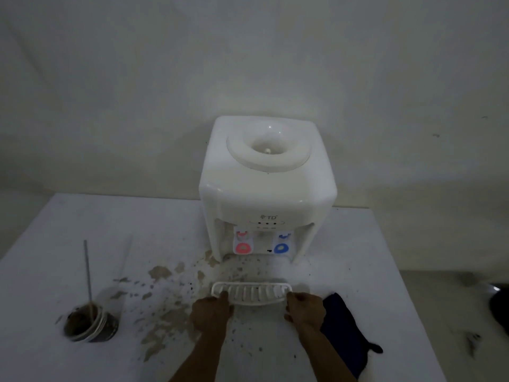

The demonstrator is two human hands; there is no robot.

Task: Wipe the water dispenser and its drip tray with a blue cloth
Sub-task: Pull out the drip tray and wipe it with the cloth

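Observation:
A white tabletop water dispenser (267, 188) stands against the wall, with a red tap on its left and a blue tap on its right. Its white slotted drip tray (252, 292) is out of the dispenser, in front of it over the table. My left hand (210, 310) grips the tray's left end and my right hand (304, 308) grips its right end. The dark blue cloth (347, 332) lies on the table just right of my right hand, untouched.
The white table (82, 271) carries brown stains (159, 312) and specks in front of the dispenser and to its left. A cup of dark liquid (88, 325) with a long stick in it stands at the left. A dark object (500, 304) sits off the table's right edge.

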